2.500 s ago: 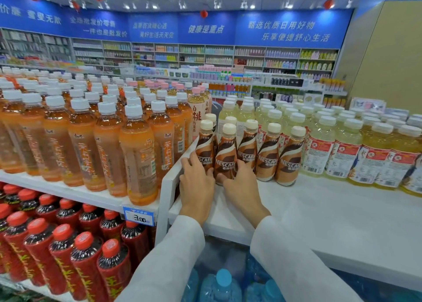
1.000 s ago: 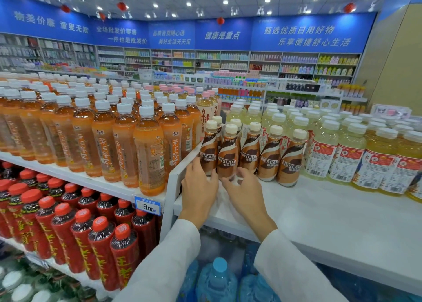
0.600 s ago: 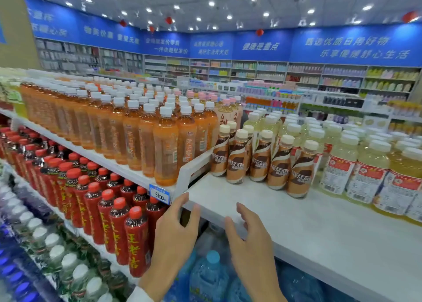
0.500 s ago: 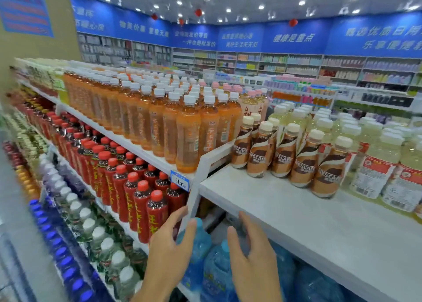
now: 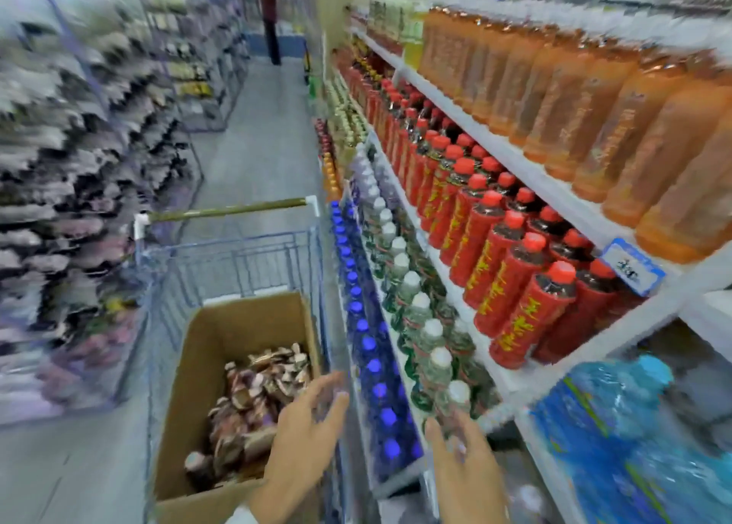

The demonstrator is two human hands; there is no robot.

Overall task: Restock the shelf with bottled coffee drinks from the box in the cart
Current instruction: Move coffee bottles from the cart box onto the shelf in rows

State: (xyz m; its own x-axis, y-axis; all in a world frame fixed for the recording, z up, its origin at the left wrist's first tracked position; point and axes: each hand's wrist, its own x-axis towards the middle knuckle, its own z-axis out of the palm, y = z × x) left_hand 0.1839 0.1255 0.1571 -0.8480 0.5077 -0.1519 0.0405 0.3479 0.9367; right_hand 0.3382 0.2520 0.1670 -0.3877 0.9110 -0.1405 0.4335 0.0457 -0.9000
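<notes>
The view is blurred by a fast turn. An open cardboard box sits in the wire cart at lower left, with several brown bottled coffee drinks lying loose inside. My left hand hovers over the box's right edge, fingers spread and empty. My right hand is at the bottom, in front of the low shelves, open and empty. The shelf with the standing coffee bottles is out of view.
Shelves run along the right: orange drinks on top, red-capped bottles below, white-capped and blue-capped bottles lower down, and blue water packs. The aisle floor stretches ahead; a person stands far off.
The view has swung left and down from the coffee shelf to the cart. Both hands left the standing bottles and came down empty towards the box.
</notes>
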